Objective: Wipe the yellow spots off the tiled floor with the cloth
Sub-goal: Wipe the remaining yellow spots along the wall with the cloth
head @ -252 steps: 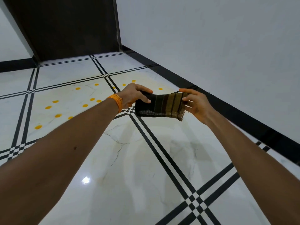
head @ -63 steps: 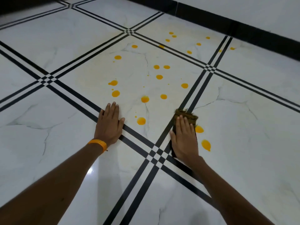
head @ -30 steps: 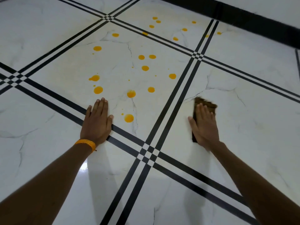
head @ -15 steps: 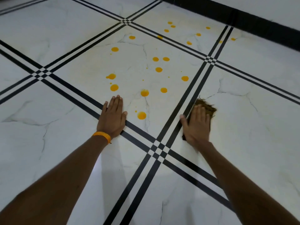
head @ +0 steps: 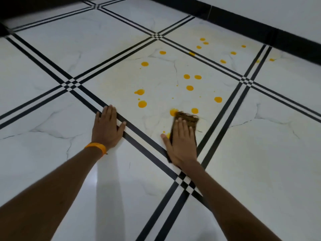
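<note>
- Right hand (head: 182, 141): flat, fingers together and outstretched, palm pressed down on the cloth (head: 188, 119). Not clenched around it; the cloth is pinned between palm and floor (head: 260, 153).
- Cloth: brown, with a frayed far edge showing past the fingertips. It lies on the spotted tile, just left of the double black line that runs toward the wall (head: 278, 7). Most of it is hidden under the hand.
- Cloth's far left corner touches one yellow spot (head: 172, 112). A small yellow patch shows beside the right thumb.
- Left hand (head: 106, 127): empty, open and flat on the floor, fingers across a black line (head: 139, 134) at the tile's near left edge. Orange band (head: 95, 147) on the wrist.
- Spots (head: 142, 104): many unwiped on the same tile beyond the cloth; more on the tile beyond it, near the black skirting (head: 243, 18).
- Floor: glossy white marble-look tiles, black double lines crossing in small chequers.
</note>
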The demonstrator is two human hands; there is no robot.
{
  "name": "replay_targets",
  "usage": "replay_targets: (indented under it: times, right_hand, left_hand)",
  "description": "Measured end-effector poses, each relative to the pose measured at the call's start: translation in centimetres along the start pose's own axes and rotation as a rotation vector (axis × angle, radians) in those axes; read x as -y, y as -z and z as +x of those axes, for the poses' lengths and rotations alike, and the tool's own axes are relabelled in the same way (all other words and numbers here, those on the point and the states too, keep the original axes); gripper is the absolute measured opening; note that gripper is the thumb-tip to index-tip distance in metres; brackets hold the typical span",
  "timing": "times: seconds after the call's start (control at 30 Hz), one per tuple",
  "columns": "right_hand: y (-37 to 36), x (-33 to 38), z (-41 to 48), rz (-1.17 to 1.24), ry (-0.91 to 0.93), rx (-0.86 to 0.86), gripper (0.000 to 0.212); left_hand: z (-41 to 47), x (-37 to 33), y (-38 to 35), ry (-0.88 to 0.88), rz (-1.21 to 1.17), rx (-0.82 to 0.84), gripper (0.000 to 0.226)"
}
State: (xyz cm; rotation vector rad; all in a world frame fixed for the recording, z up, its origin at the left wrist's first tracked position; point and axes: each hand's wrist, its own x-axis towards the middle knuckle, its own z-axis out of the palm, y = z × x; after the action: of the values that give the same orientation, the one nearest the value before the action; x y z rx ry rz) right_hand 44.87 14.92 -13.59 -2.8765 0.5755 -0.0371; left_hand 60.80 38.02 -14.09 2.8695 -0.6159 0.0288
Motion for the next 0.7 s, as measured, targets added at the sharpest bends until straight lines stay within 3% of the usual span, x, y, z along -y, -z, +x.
replay_targets:
  times: [0.07,0.13,0.2,0.27,0.33,0.37,0.43,0.5,0.57,0.63,0.7]
  right_hand:
    - [0.1,1.4,-1.6,0.024,0.276,0.085,0.088]
    - [0.6,0.1,-1.8,0.015,0.424,0.14,0.084]
    - [0.6,-3.2,1.0,-0.02,0.314,0.056,0.087]
    - [1.3,-5.9,5.2,-0.056,-0.018,-0.031,0.097]
    - [1.5,-5.4,9.8,-0.031,-0.27,-0.054,0.101]
    - [1.3,-3.6,11.3,-0.019,-0.286,-0.05,0.101]
    - [0.5,1.3,11.6,-0.022,-0.094,-0.002,0.098]
    - [-0.1,4.6,7.9,-0.036,0.253,0.082,0.09]
    - [0.4,3.6,4.5,-0.034,0.485,0.172,0.084]
    - [0.9,0.4,5.1,-0.052,0.444,0.133,0.087]
    - [1.0,-1.9,8.2,-0.058,0.189,0.069,0.092]
  left_hand:
    - [0.4,0.8,-0.2,-0.043,-0.012,0.0,0.078]
    - [0.4,1.1,-0.6,-0.049,-0.034,-0.023,0.079]
    - [0.5,1.2,-1.0,-0.051,-0.039,-0.027,0.077]
    - [0.6,1.2,-1.1,-0.045,-0.031,-0.038,0.074]
    - [0.7,1.2,-1.1,-0.04,-0.029,-0.045,0.071]
    - [0.6,1.0,-1.0,-0.043,-0.029,-0.04,0.071]
    - [0.7,1.0,-0.7,-0.038,-0.032,-0.022,0.07]
    - [0.7,1.0,-0.6,-0.033,-0.034,-0.024,0.068]
    - [0.6,0.9,-0.5,-0.035,-0.032,-0.018,0.067]
    - [0.6,1.0,-0.7,-0.036,-0.022,-0.02,0.065]
    - [0.7,1.1,-0.8,-0.036,-0.019,-0.021,0.062]
